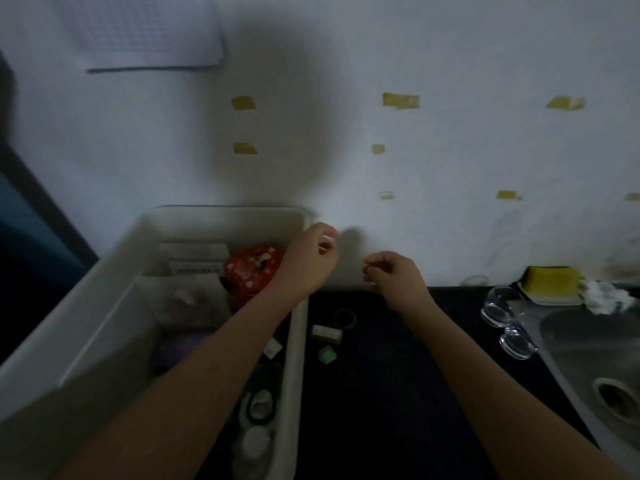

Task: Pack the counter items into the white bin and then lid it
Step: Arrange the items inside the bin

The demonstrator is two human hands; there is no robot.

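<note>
**Both hands raised by the far right corner of the white bin**

Taking the white bin [104, 306] as the landmark: it stands on the left of the dark counter [398, 393], open, with no lid on it. Nearest the camera, inside its right wall, lie a black ring-shaped item [259, 407] and a pale round piece [256, 441]. Further in sit a purple thing [180, 348], a red patterned packet [252, 268] and a white box [197, 258] against the far wall.

Just right of the bin, on the counter, lie a green block [327, 354], a cream block [326, 332] and a dark ring [344, 318]. Well right of the bin are clear glass pieces [505, 320], a steel sink [595, 368] and a yellow sponge [550, 280].

The left hand [311, 258] hangs over the bin's far right corner, fingers loosely curled; the blur hides whether they pinch anything. The right hand [394, 271] is beside it, right of the bin, above the counter's back edge, fingers curled inward; whether it holds something cannot be told.

Beyond the bin rises a white wall [450, 150] with yellow tape scraps [400, 100].
</note>
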